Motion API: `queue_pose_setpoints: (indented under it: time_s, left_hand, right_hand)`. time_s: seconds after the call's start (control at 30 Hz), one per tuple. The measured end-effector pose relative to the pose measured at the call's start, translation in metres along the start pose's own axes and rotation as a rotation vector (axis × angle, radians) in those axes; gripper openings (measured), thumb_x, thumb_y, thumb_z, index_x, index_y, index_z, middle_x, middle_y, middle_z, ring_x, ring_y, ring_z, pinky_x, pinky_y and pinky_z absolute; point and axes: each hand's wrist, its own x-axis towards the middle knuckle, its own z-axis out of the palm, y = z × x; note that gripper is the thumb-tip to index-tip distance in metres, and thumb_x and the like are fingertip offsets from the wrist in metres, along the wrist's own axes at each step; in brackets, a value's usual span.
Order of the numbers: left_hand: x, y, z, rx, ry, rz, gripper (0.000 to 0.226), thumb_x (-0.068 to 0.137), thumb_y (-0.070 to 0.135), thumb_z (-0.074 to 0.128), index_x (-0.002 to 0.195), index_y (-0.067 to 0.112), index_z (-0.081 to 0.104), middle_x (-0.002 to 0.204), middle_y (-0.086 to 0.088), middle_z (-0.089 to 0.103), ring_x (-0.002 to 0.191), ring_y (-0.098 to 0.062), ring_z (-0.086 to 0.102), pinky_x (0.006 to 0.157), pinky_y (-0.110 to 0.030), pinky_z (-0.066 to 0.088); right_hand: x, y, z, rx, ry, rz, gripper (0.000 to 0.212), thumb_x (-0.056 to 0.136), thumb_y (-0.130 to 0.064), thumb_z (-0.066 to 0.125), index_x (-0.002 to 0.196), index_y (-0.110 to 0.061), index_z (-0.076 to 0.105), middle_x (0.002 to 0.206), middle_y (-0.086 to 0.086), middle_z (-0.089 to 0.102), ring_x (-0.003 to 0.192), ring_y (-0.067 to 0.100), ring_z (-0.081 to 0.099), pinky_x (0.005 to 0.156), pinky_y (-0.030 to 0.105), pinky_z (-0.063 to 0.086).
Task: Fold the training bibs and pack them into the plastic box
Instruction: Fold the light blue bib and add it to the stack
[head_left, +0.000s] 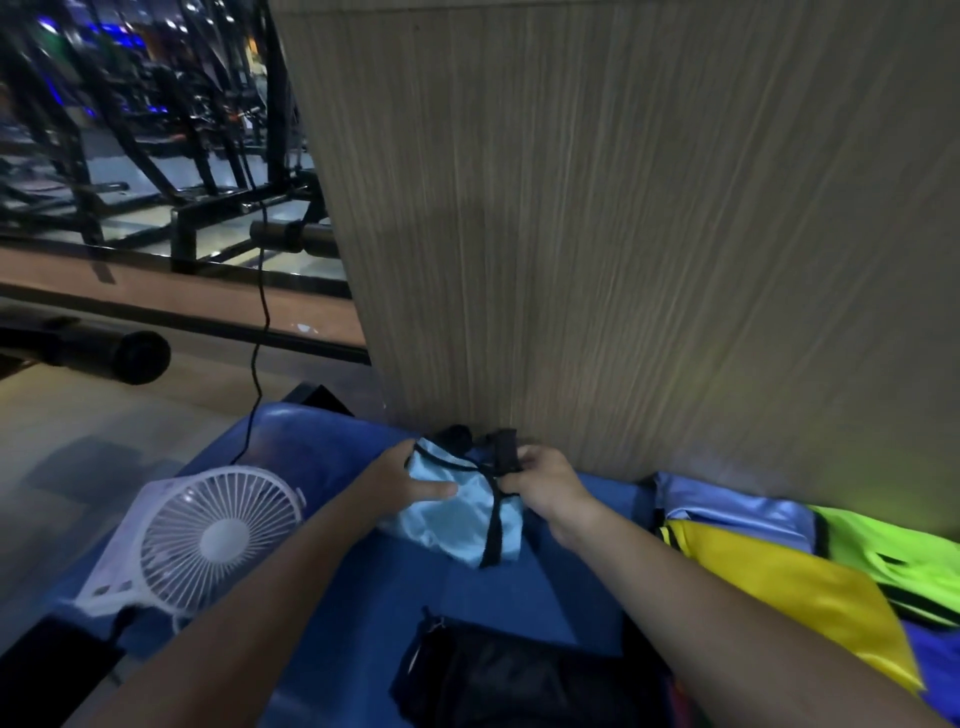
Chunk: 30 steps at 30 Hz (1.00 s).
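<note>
A light blue training bib with black trim lies bunched on the blue surface, close to the wooden panel. My left hand holds its left edge, thumb laid across the fabric. My right hand pinches the black trim at its upper right. More bibs are piled at the right: a pale blue one, a yellow one and a neon green one. No plastic box can be made out.
A white desk fan stands at the left on the blue surface, its black cable running up. A dark mesh bag lies near me. The tall wood-grain panel rises right behind the bib. Gym machines stand far left.
</note>
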Motion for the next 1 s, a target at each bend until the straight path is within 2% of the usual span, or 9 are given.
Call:
queue_pose_setpoints:
  time_s: [0.1,0.27,0.37,0.47,0.53,0.67,0.8,0.9,1.0]
  left_hand:
    - [-0.023,0.018,0.001,-0.120,-0.045,-0.022,0.025,0.085,0.021,0.079,0.107,0.013,0.071,0.104,-0.006,0.077,0.100,-0.024,0.073,0.084,-0.033,0.057]
    - [-0.051,0.037,-0.004,-0.235,0.026,-0.297,0.057,0.085,0.066,0.063,0.106,0.015,0.075,0.100,-0.006,0.077,0.098,-0.026,0.072,0.089,-0.037,0.055]
    - [-0.059,0.041,-0.007,-0.119,0.131,-0.233,0.018,0.093,0.027,0.071,0.083,0.012,0.069,0.072,0.003,0.073,0.082,-0.027,0.065,0.077,-0.036,0.050]
    - [-0.075,0.056,-0.011,0.009,0.137,-0.161,0.011,0.089,0.000,0.070,0.092,0.008,0.063,0.082,-0.007,0.070,0.080,-0.025,0.063,0.069,-0.032,0.046]
    - [-0.087,0.071,-0.017,-0.013,0.113,-0.138,0.020,0.086,-0.002,0.071,0.098,0.011,0.062,0.093,-0.010,0.071,0.085,-0.025,0.066,0.074,-0.033,0.049]
    - [-0.110,0.109,-0.028,0.012,0.036,-0.038,0.031,0.084,-0.004,0.072,0.106,0.017,0.068,0.106,-0.004,0.074,0.100,-0.021,0.070,0.086,-0.035,0.054]
    - [-0.143,0.153,-0.035,0.088,-0.028,0.095,0.035,0.086,-0.007,0.067,0.109,0.019,0.071,0.106,0.000,0.074,0.101,-0.009,0.068,0.091,-0.028,0.051]
    - [-0.174,0.184,-0.037,0.153,-0.080,0.171,0.036,0.086,-0.010,0.063,0.114,0.013,0.065,0.110,-0.005,0.071,0.100,-0.004,0.066,0.089,-0.022,0.051]
    - [-0.209,0.222,-0.033,0.202,-0.100,0.221,0.039,0.088,-0.013,0.058,0.119,0.010,0.057,0.109,-0.003,0.066,0.090,0.006,0.065,0.079,-0.013,0.051]
  right_hand:
    - [-0.020,-0.005,-0.002,0.002,-0.009,-0.078,0.027,0.080,0.014,0.062,0.091,-0.011,0.065,0.093,0.011,0.072,0.088,0.024,0.071,0.083,0.039,0.058]
    - [-0.059,-0.016,-0.002,0.009,-0.054,-0.164,0.024,0.083,0.010,0.067,0.097,-0.009,0.064,0.087,0.007,0.071,0.081,0.021,0.071,0.077,0.035,0.060]
    - [-0.080,-0.027,-0.001,-0.016,-0.059,-0.217,0.023,0.084,0.006,0.069,0.097,-0.013,0.064,0.087,0.005,0.068,0.081,0.019,0.069,0.077,0.032,0.059]
    - [-0.096,-0.045,-0.004,-0.046,-0.037,-0.268,0.025,0.085,0.006,0.067,0.102,-0.013,0.064,0.086,0.001,0.060,0.080,0.014,0.060,0.072,0.018,0.050]
    - [-0.106,-0.060,-0.007,-0.044,-0.025,-0.283,0.029,0.085,0.006,0.067,0.108,-0.012,0.065,0.088,0.003,0.060,0.081,0.016,0.060,0.073,0.021,0.049]
    - [-0.131,-0.089,-0.013,-0.015,-0.043,-0.328,0.034,0.085,0.004,0.068,0.110,-0.018,0.067,0.105,0.011,0.071,0.096,0.029,0.070,0.088,0.040,0.056]
    - [-0.168,-0.119,-0.022,-0.015,-0.071,-0.435,0.033,0.085,0.006,0.068,0.110,-0.015,0.067,0.102,0.004,0.072,0.094,0.017,0.069,0.084,0.028,0.056]
    - [-0.199,-0.140,-0.031,-0.045,-0.096,-0.506,0.028,0.086,0.005,0.067,0.105,-0.016,0.070,0.099,0.003,0.073,0.090,0.013,0.068,0.082,0.027,0.056]
    - [-0.233,-0.159,-0.038,-0.042,-0.100,-0.572,0.023,0.082,-0.002,0.070,0.097,-0.020,0.071,0.099,0.007,0.073,0.092,0.019,0.067,0.090,0.041,0.054]
